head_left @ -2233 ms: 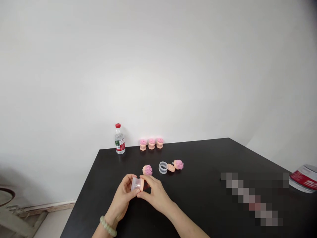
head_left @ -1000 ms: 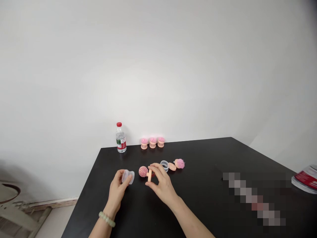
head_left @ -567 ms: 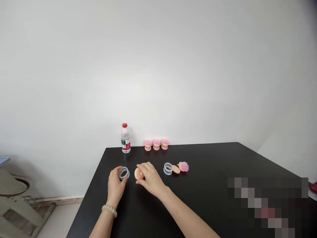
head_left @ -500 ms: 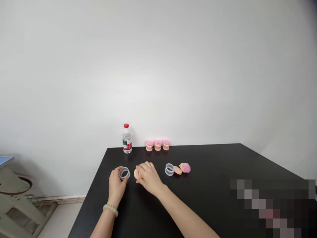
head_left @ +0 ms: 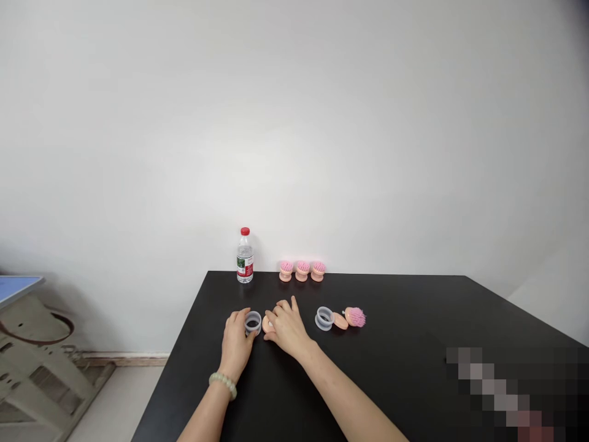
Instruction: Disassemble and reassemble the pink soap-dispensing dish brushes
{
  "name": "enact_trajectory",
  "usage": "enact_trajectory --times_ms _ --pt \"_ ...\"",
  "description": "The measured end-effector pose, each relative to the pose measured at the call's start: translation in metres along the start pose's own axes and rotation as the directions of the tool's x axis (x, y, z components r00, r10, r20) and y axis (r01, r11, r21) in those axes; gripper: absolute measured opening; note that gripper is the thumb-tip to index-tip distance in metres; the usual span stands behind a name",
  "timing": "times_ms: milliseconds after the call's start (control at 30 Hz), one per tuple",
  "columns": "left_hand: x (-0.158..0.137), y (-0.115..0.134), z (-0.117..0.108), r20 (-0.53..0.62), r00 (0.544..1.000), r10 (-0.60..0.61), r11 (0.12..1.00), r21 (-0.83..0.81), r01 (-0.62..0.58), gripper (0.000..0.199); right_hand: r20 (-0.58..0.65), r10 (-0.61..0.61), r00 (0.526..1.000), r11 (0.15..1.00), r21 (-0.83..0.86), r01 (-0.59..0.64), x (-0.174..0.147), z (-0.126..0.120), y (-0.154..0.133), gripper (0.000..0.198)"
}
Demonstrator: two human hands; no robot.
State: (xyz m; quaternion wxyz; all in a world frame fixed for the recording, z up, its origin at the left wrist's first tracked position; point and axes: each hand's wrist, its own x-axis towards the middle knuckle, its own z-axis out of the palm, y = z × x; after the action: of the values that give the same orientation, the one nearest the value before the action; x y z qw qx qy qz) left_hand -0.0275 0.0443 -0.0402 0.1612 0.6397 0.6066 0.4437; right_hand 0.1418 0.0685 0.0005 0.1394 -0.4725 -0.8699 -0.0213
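Observation:
My left hand (head_left: 237, 341) curls around a translucent spool-shaped ring (head_left: 253, 322) that stands on the black table, its thumb and fingers on opposite sides. Just to the right, my right hand (head_left: 289, 331) grips a round peach piece (head_left: 268, 325), which the fingers partly cover; one finger sticks up and away. The ring and the peach piece lie close together; I cannot tell whether they touch. To the right of my right hand are a second translucent ring (head_left: 324, 319), a flat peach disc (head_left: 340, 321) and a peach brush head with pink bristles (head_left: 356, 317), side by side.
A water bottle with a red cap (head_left: 245, 258) stands at the back of the black table (head_left: 396, 356), by the wall. Three pink-bristled brushes (head_left: 302, 271) form a row to its right. A blue-topped stand (head_left: 21, 288) is at the far left.
My left hand has brought its ring rightward, nearer to the peach piece. One finger of my right hand has lifted. The whole view has shifted slightly.

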Motion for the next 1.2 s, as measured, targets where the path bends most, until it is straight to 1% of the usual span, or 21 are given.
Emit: enact_trajectory --times_ms 67,233,400,500,633,733,800,867,933,1000,1067,1133,1200 --pt "0.000 0.002 0.003 0.020 1.000 0.009 1.000 -0.010 -0.009 0.042 -0.015 0.007 1.000 1.000 0.006 -0.007 -0.002 0.002 0.004 0.056" --pt "-0.001 0.005 0.008 0.045 0.999 0.006 1.000 -0.022 -0.005 0.044 -0.048 0.019 0.999 0.999 0.040 -0.017 -0.004 0.005 0.013 0.044" --pt "-0.001 0.005 0.008 0.038 0.999 0.014 1.000 -0.024 -0.013 0.048 -0.083 0.002 0.997 0.995 0.098 0.006 -0.007 0.005 0.018 0.052" --pt "-0.002 0.006 0.007 0.009 1.000 0.021 1.000 -0.017 -0.021 0.055 -0.123 0.011 0.992 0.990 0.139 0.006 -0.012 -0.001 0.022 0.051" --pt "-0.006 0.013 0.001 -0.057 0.998 0.033 0.999 0.001 -0.033 0.061 -0.192 0.083 0.978 0.980 0.192 -0.045 -0.029 -0.016 0.033 0.041" --pt "-0.013 0.023 -0.005 -0.095 0.994 0.046 0.999 0.011 -0.046 0.067 -0.230 0.158 0.960 0.968 0.228 -0.105 -0.047 -0.029 0.048 0.033" --pt "-0.018 0.031 -0.008 -0.104 0.992 0.067 0.998 0.006 -0.067 0.066 -0.243 0.214 0.946 0.957 0.244 -0.154 -0.057 -0.037 0.060 0.029" --pt "-0.024 0.040 -0.009 -0.101 0.989 0.111 0.994 -0.007 -0.112 0.063 -0.245 0.270 0.931 0.945 0.252 -0.207 -0.062 -0.044 0.075 0.028" --pt "-0.030 0.048 -0.008 -0.097 0.975 0.198 0.980 -0.005 -0.199 0.058 -0.240 0.324 0.915 0.931 0.251 -0.264 -0.061 -0.052 0.092 0.028" --pt "-0.036 0.055 -0.006 -0.090 0.945 0.314 0.950 0.027 -0.312 0.055 -0.230 0.380 0.896 0.915 0.239 -0.326 -0.052 -0.059 0.113 0.031" --pt "-0.042 0.059 -0.004 -0.079 0.903 0.422 0.906 0.063 -0.418 0.053 -0.213 0.437 0.874 0.893 0.215 -0.395 -0.039 -0.065 0.133 0.037" --pt "-0.046 0.061 -0.002 -0.083 0.866 0.492 0.870 0.086 -0.486 0.051 -0.189 0.494 0.849 0.867 0.183 -0.464 -0.022 -0.067 0.151 0.043" --pt "-0.048 0.061 0.001 -0.100 0.840 0.533 0.846 0.102 -0.524 0.050 -0.164 0.538 0.827 0.842 0.149 -0.518 -0.004 -0.065 0.165 0.044"
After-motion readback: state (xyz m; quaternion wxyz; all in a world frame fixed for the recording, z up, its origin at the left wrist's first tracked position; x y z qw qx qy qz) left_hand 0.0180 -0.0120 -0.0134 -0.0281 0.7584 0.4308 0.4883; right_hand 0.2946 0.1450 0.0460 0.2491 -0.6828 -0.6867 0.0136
